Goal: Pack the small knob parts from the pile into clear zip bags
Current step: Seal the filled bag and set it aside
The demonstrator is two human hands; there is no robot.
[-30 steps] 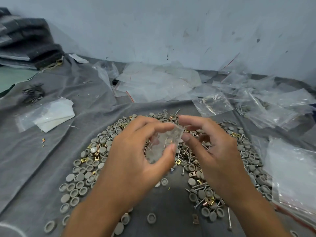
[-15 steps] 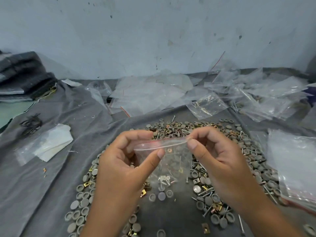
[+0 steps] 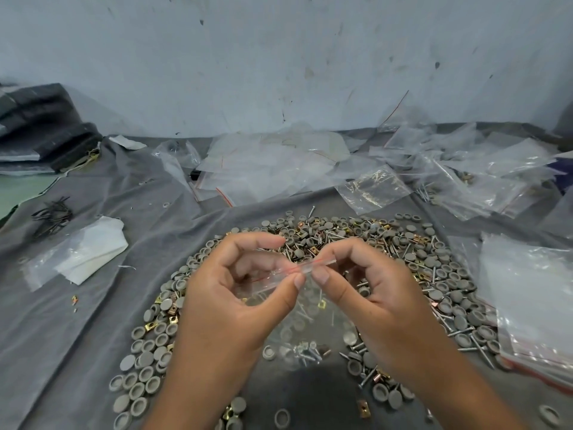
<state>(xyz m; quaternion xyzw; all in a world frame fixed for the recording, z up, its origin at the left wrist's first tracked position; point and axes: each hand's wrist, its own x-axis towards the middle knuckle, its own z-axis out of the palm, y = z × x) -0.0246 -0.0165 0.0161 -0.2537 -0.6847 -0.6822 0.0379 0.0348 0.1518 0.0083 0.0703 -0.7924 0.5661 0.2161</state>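
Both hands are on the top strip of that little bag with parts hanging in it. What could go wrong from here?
1. The left hand and right hand pinch the zip bag only near the middle of its red-lined strip; the ends may stay unsealed and let parts out.
2. The bag hangs right over the loose pile; anything that drops would likely be lost among it.
3. Screws show inside the bag; their points might pierce the thin film.
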